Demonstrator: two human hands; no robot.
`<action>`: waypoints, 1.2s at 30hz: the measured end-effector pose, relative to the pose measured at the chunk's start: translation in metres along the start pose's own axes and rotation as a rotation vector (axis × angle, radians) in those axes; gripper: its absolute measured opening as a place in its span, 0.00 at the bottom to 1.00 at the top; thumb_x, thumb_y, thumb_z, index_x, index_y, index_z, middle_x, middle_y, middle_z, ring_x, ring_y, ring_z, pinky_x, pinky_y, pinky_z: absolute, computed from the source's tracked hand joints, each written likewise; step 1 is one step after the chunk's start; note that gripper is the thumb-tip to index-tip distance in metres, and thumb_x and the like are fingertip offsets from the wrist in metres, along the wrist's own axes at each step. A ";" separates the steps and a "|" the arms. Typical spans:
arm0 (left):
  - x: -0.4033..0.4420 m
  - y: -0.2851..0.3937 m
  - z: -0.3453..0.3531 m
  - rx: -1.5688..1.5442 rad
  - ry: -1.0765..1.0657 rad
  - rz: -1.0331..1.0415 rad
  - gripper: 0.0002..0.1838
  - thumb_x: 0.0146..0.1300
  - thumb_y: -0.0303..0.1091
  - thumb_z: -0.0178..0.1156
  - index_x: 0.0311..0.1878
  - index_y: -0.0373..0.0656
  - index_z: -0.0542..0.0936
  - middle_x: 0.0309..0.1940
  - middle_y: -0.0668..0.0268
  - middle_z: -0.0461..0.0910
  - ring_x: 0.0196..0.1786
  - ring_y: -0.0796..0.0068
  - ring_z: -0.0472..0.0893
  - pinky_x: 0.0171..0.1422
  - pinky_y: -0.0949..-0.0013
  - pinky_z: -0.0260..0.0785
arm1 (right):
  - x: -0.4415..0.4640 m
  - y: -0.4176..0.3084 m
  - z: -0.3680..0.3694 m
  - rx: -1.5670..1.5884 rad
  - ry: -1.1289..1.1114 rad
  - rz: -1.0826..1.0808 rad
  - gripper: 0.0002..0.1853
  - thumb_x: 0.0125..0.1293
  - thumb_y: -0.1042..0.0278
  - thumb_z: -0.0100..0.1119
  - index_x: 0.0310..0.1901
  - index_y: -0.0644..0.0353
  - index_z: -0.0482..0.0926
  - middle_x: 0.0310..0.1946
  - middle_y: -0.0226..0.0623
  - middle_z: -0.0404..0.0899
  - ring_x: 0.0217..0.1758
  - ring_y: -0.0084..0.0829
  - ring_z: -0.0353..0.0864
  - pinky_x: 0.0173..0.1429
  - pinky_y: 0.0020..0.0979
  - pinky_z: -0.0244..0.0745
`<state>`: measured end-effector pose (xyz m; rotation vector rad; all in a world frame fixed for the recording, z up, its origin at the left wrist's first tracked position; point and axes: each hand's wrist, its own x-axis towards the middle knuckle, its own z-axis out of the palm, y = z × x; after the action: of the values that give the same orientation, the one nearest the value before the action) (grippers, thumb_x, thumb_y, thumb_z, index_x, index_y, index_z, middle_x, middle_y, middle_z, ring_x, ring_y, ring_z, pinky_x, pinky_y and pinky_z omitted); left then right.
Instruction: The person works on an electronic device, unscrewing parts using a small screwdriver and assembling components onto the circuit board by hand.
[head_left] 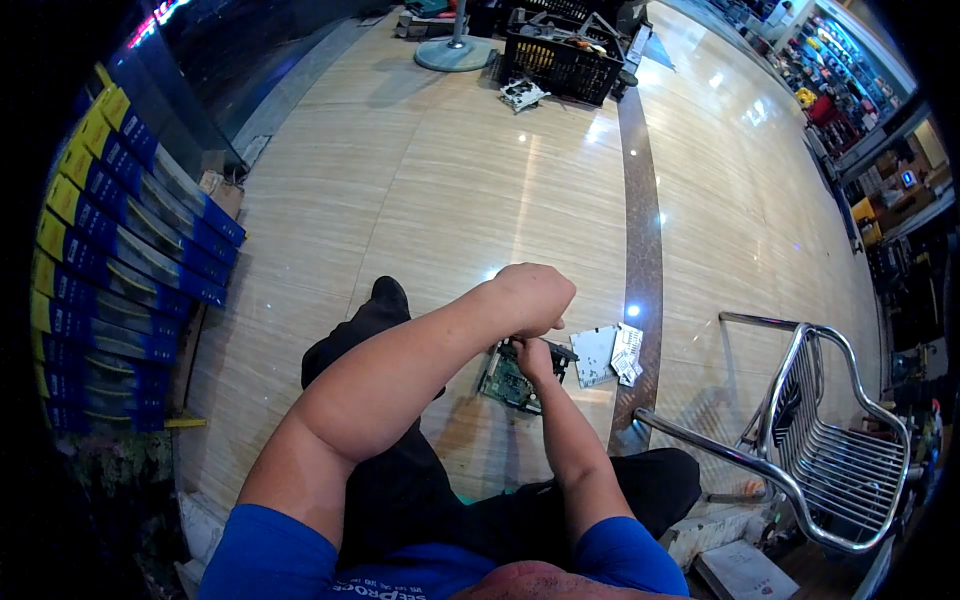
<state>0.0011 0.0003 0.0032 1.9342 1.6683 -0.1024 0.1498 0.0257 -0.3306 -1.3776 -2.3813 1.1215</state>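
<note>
A green circuit board (508,380) with dark and pale parts on it lies low over the floor between my knees. My right hand (533,358) is closed at its upper edge, with fingers curled against the parts there. Just above it, my left hand (537,297) is bent downward with its fingers closed; whatever they hold is hidden behind the hand. A flat silvery metal plate (594,356) lies on the floor right of the board. Partly over that plate rests a smaller slotted metal piece (627,352).
To the right stands a chrome wire chair (840,450), one leg reaching near my right knee. A black crate (562,65) of tools and parts stands ahead, beside a round pole base (452,54). Blue-and-yellow boxes (125,230) line the left side. A white box (745,572) lies lower right.
</note>
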 end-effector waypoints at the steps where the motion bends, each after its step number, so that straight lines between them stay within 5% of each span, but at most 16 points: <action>1: 0.000 -0.001 0.001 -0.001 0.002 0.003 0.18 0.60 0.42 0.65 0.45 0.39 0.79 0.45 0.52 0.81 0.53 0.53 0.80 0.55 0.54 0.73 | 0.000 0.000 0.000 -0.009 0.004 0.016 0.11 0.65 0.67 0.57 0.46 0.57 0.83 0.40 0.53 0.82 0.47 0.54 0.80 0.52 0.47 0.74; 36: 0.001 -0.002 0.005 0.015 0.028 0.024 0.17 0.60 0.42 0.65 0.44 0.39 0.79 0.43 0.52 0.82 0.51 0.52 0.80 0.53 0.53 0.73 | -0.014 -0.001 0.006 -0.066 0.074 0.005 0.11 0.63 0.69 0.55 0.47 0.62 0.77 0.40 0.55 0.81 0.46 0.55 0.79 0.50 0.52 0.72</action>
<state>0.0014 -0.0012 -0.0020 1.9754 1.6663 -0.0789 0.1545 0.0113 -0.3312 -1.4209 -2.3837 0.9830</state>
